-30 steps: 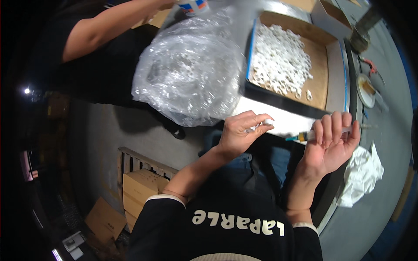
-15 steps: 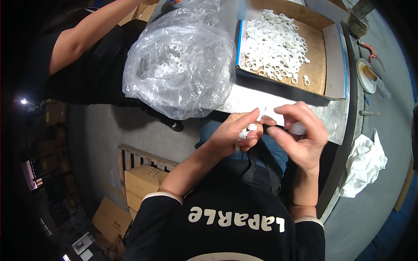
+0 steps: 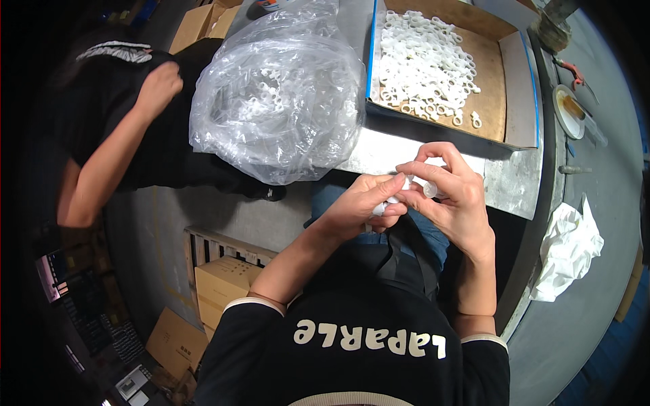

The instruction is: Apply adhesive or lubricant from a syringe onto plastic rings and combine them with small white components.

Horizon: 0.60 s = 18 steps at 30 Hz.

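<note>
Several small white plastic parts (image 3: 380, 208) are held in my left hand (image 3: 359, 206), its fingers curled round them and its thumb pressing one at the fingertips. My right hand (image 3: 457, 196) meets those fingertips, thumb and fingers closed on the same spot. A short translucent white cylinder (image 3: 430, 190) sits inside the curl of my right hand. Beyond my hands, a shallow box (image 3: 511, 81) with blue edges holds a heap of white plastic ring parts (image 3: 426, 64). Left of it, a clear plastic bag (image 3: 305, 135) stands open with more white parts inside.
A metal-topped table (image 3: 504, 183) carries the box. To the right, a crumpled white cloth or paper (image 3: 569, 250), a white dish (image 3: 567, 111) and a red-handled tool (image 3: 574, 71) lie on a grey surface. Cardboard boxes (image 3: 223, 284) are at lower left; another person's arm (image 3: 115, 159) is at left.
My right hand has moved left to meet the left fingertips. The left hand stays nearly in place. The other person's arm has swung down and back toward their body.
</note>
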### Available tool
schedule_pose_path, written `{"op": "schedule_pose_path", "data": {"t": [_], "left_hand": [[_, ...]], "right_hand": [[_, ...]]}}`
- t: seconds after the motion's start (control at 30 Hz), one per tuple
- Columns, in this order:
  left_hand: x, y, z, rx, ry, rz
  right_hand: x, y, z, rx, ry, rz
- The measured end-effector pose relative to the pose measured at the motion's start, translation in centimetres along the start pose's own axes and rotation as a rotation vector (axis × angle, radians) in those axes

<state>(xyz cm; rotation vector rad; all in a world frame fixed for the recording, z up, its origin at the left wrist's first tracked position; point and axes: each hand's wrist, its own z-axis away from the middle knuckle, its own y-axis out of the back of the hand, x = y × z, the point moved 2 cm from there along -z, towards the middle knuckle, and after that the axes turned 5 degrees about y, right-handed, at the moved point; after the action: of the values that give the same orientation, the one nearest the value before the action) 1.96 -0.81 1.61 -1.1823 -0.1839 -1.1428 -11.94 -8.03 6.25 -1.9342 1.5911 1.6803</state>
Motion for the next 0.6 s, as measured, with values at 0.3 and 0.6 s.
{"op": "schedule_pose_path", "data": {"t": [0.3, 0.6], "left_hand": [[-0.2, 0.1, -0.4, -0.007, 0.017, 0.067], [-1.5, 0.1, -0.9, -0.137, -0.049, 0.197]], "right_hand": [[0.4, 0.9, 0.2, 0.033, -0.073, -0.259], [0.5, 0.6, 0.1, 0.078, -0.084, -0.404]]}}
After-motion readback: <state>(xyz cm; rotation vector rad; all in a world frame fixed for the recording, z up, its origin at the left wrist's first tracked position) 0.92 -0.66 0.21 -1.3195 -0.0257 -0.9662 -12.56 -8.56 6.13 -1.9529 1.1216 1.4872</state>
